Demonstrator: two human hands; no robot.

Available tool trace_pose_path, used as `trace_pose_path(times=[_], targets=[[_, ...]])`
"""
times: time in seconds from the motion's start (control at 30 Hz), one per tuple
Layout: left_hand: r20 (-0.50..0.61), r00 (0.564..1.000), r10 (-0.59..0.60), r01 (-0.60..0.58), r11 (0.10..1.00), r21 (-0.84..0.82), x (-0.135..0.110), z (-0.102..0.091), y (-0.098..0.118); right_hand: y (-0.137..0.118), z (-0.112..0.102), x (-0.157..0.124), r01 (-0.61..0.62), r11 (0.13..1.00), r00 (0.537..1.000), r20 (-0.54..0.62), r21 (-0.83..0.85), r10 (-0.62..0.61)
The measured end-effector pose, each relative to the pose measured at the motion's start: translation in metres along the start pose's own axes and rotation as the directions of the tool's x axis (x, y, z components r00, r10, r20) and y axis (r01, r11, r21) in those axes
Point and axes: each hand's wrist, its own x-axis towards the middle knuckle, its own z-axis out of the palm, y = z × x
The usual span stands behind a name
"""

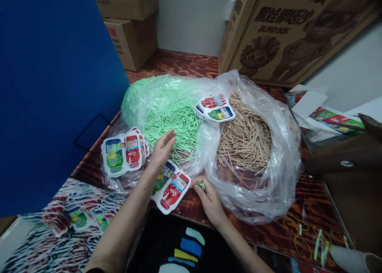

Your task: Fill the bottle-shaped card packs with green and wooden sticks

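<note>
- A printed cardboard box stands behind the wood-grain tabletop.
- I see the left hand angled forward, palm inward, fingers extended and holding nothing, at the near edge of the loose green sticks.
- I see the right hand lower, its fingers curled around a small green bundle, just beside the Cola-Sprite packs.

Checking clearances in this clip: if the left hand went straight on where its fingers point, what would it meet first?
Probably the loose pile of thin, light-green sticks just ahead of the left hand; depth is unclear, so it might pass above them.
</note>
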Motion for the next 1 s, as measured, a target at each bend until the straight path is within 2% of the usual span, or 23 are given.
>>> trace_pose_path(times=[0.07,0.17,0.23,0.3,0.43,0.53,0.67,0.87,1.0], targets=[[0.044,0.995,0.094,-0.102,0.962,0.253,-0.008,-0.004,0.002,0.003,0.004,-0.004,0.037,0.997,0.999,-0.034,-0.072,-0.039],[0.262,0.954,0.145,-0.273,0.782,0.560,-0.024,-0.010,0.008,0.006,0.009,-0.007,0.053,0.996,0.998,-0.028,-0.074,-0.055],[0.357,0.925,0.131,-0.346,0.679,0.647,-0.033,-0.014,0.009,0.008,0.010,-0.007,0.056,0.997,0.998,-0.004,-0.061,-0.056],[0.394,0.913,0.110,-0.376,0.604,0.703,-0.039,-0.015,0.006,0.010,0.010,-0.007,0.057,0.997,0.998,0.009,-0.058,-0.057],[0.448,0.886,0.124,-0.437,0.550,0.712,-0.047,-0.014,-0.006,0.013,0.008,-0.006,0.070,0.997,0.997,0.019,-0.019,-0.070],[0.353,0.911,0.212,-0.410,0.543,0.733,-0.057,-0.020,-0.012,0.012,0.006,-0.005,0.071,0.997,0.997,0.024,0.027,-0.072],[0.186,0.940,0.287,-0.306,0.463,0.832,-0.077,-0.037,-0.016,0.013,0.004,-0.005,0.061,0.997,0.997,0.033,0.049,-0.063],[0.148,0.956,0.252,-0.226,0.314,0.922,-0.093,-0.047,-0.027,0.014,0.003,-0.004,0.030,0.997,0.999,0.041,0.077,-0.034],[0.090,0.958,0.272,-0.182,0.335,0.924,-0.091,-0.043,-0.031,0.013,0.003,-0.004,0.038,0.996,0.999,0.032,0.076,-0.041]])
